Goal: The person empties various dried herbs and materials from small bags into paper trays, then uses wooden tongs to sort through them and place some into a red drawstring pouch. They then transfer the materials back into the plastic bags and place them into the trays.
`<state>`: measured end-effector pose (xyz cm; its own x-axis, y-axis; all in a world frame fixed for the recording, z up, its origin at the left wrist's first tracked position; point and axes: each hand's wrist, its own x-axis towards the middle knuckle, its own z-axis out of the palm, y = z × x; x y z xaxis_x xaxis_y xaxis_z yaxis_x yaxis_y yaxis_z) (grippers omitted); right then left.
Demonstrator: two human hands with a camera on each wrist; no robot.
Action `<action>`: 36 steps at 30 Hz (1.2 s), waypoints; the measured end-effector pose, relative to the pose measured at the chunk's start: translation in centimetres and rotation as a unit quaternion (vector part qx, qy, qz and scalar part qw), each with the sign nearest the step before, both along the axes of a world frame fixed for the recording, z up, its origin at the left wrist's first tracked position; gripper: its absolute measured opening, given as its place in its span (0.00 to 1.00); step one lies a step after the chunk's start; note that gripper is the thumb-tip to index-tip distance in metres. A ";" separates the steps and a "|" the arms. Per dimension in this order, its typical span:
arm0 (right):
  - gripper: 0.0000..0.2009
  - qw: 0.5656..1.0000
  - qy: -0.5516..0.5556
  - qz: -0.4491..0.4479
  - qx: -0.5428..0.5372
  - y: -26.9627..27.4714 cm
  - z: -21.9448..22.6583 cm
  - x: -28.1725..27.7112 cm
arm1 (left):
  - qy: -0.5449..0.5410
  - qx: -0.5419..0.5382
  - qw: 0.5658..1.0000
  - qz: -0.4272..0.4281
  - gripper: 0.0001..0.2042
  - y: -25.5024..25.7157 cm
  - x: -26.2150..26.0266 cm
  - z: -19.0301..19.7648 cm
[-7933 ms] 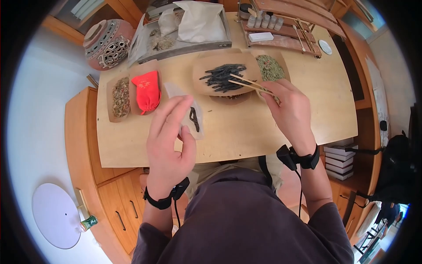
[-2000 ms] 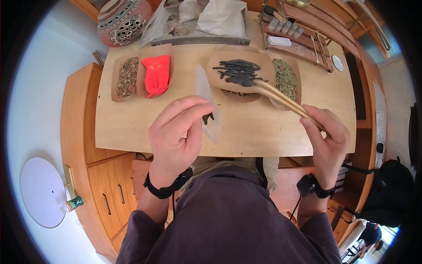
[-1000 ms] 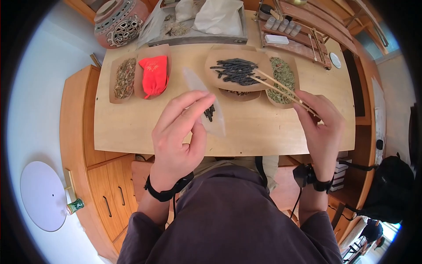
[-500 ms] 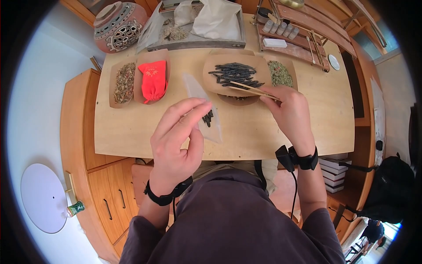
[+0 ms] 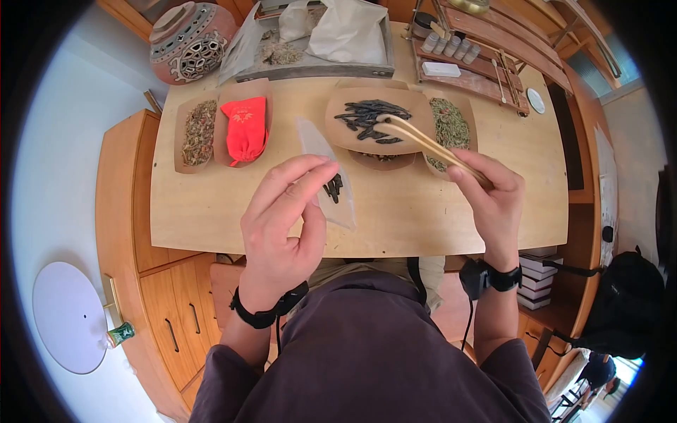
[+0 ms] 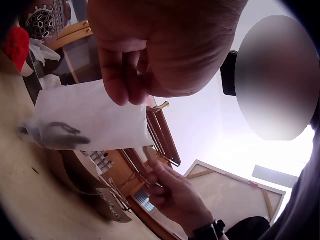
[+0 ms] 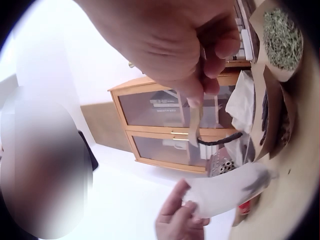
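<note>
Right hand (image 5: 495, 194), tongs (image 5: 427, 142) on 1 strip (image 7: 220, 142)

Bag (image 6: 95, 110): white, translucent, thin-walled; unsealed state cannot be confirmed. It is suspended at a slant above the table (image 5: 211, 211), lower end near the surface; contact cannot be determined. Several dark pieces show through the lower part. Tweezers (image 5: 428, 144): pale wood, two slender arms, inclined, tips directed at the tray (image 5: 345, 139). The tips are closed on one strip (image 7: 220, 142), dark, narrow and slightly curved, projecting sideways. Strips (image 5: 374, 113): black, slender, wrinkled; loosely heaped, lying in varied directions in the brown paper tray.
</note>
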<state>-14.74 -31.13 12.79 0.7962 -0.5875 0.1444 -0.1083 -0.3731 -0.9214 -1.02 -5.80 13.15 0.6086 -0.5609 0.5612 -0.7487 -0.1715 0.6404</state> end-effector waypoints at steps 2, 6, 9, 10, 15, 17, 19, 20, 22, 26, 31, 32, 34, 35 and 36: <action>0.12 0.999 -0.009 0.035 0.035 0.3 1.3 -1.5 | 0.016 -0.009 1.000 0.000 0.24 0.0 0.0 -0.1; 0.13 0.978 -0.108 0.141 0.105 1.2 2.2 -2.3 | 0.000 -0.015 1.000 -0.001 0.24 -0.1 0.2 -0.1; 0.13 0.977 -0.100 0.177 0.071 2.2 2.1 -1.5 | 0.056 -0.013 0.998 -0.005 0.24 -0.1 -0.2 0.2; 0.13 0.977 -0.090 0.186 0.061 2.5 2.1 -1.2 | 0.049 -0.016 0.999 -0.006 0.24 -0.1 -0.3 0.2; 0.13 0.983 -0.072 0.168 -0.019 2.9 0.6 -0.2 | 0.063 -0.018 0.998 0.000 0.24 0.0 -0.4 0.5; 0.13 0.984 -0.063 0.167 -0.029 3.0 0.7 -0.1 | 0.022 -0.013 1.000 0.003 0.24 0.2 -0.1 0.2; 0.13 0.981 -0.050 0.167 -0.081 2.8 0.8 0.0 | 0.014 -0.015 1.000 0.006 0.24 0.2 0.0 0.0; 0.13 0.979 -0.044 0.166 -0.106 2.7 0.9 0.0 | 0.027 -0.020 0.999 0.008 0.24 0.2 -0.1 0.0; 0.14 0.981 -0.027 0.165 -0.098 2.7 0.9 -0.2 | 0.028 -0.025 0.999 0.008 0.24 0.2 -0.1 -0.2; 0.14 0.982 -0.016 0.158 -0.098 2.2 1.4 -1.1 | 0.001 -0.023 1.000 0.003 0.25 0.1 0.1 -0.2; 0.13 0.991 -0.016 0.089 -0.102 0.2 1.1 -2.6 | 0.004 -0.017 1.000 0.005 0.25 0.3 0.1 -0.2; 0.12 0.992 -0.015 0.065 -0.110 -0.1 0.9 -2.6 | 0.002 -0.016 1.000 0.006 0.25 0.3 0.2 -0.3; 0.11 0.991 0.018 0.014 -0.133 -0.6 0.7 -2.4 | 0.001 -0.015 1.000 0.006 0.25 0.3 0.2 -0.3; 0.11 0.987 0.039 0.000 -0.159 -1.0 0.7 -2.2 | 0.003 -0.014 1.000 0.006 0.25 0.3 0.1 -0.3; 0.10 0.981 0.060 -0.014 -0.184 -1.3 0.7 -2.0 | 0.005 -0.013 1.000 0.005 0.25 0.3 0.1 -0.3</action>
<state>-16.73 -32.46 13.53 0.8053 -0.5344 0.2567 -0.2229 -0.6742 -0.7041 -0.93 -5.51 12.89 0.6200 -0.5400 0.5692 -0.7406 -0.1633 0.6517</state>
